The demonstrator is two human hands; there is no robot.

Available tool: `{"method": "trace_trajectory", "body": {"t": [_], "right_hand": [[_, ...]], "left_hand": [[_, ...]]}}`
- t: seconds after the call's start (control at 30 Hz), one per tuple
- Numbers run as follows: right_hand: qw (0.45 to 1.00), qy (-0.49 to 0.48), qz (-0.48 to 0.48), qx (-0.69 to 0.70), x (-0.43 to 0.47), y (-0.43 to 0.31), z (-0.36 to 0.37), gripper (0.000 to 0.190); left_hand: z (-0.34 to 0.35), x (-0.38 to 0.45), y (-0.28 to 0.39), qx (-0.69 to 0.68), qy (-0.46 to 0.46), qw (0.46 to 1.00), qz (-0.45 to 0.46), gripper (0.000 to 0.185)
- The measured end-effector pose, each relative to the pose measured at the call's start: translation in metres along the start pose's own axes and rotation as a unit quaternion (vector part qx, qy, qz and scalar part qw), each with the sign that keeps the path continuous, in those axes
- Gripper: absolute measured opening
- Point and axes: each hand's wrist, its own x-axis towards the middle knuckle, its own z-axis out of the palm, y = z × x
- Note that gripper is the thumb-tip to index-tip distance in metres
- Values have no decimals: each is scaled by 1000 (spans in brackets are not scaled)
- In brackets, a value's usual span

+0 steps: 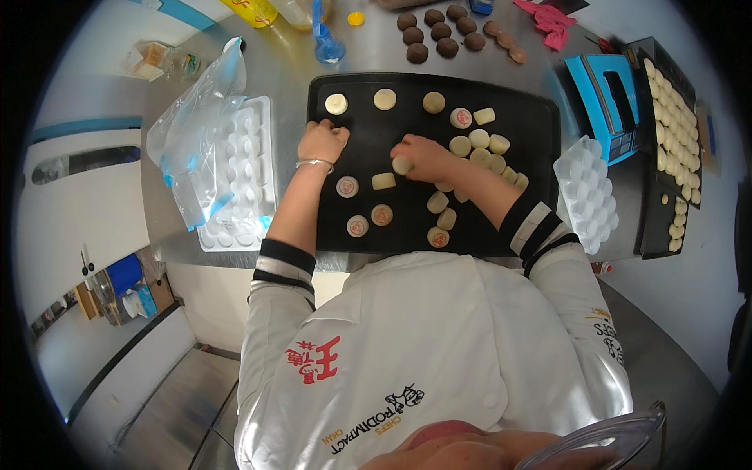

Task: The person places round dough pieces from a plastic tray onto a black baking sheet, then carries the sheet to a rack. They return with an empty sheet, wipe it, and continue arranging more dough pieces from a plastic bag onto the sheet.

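A black baking tray (352, 241) lies before me with pale round pastries on it. My right hand (429, 158) grips a pale round pastry (402, 165) by its side, over the middle of the tray. Over the tray's left edge, my left hand (323, 143), with a bracelet at the wrist, has its fingers curled down; what is under them is hidden. Above it sits a flat pastry (336, 104), and below it one with a red stamp (347, 187). Close by my right forearm, several unstamped pastries (480, 157) are clustered, partly covered by the arm.
To the left are a white moulded tray (258, 176) and a clear plastic bag (200, 135). Dark brown balls (440, 30) and a blue bottle (329, 47) stand at the back. On the right are a clear moulded tray (587, 194), a blue scale (599, 106) and trays of dough pieces (672, 129).
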Motion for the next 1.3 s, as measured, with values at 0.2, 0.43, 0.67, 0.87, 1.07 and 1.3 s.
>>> {"method": "trace_trajectory", "body": {"t": [0.2, 0.43, 0.67, 0.87, 1.07, 1.3], "right_hand": [[859, -51, 37, 508, 12, 13, -18, 53], [707, -93, 32, 700, 10, -2, -29, 59], [970, 118, 85, 197, 41, 12, 2, 54], [963, 271, -13, -3, 38, -2, 22, 49], [955, 293, -46, -15, -1, -22, 36, 39], [989, 125, 73, 34, 3, -37, 68, 41]], "left_hand": [[3, -1, 10, 39, 43, 998, 14, 46], [16, -29, -29, -119, 136, 982, 63, 37], [2, -43, -14, -75, 131, 974, 168, 57], [4, -44, -17, -73, 103, 983, 133, 56], [-3, -100, -15, -30, 106, 983, 148, 48], [19, -111, -22, -89, 21, 991, 95, 45]]}}
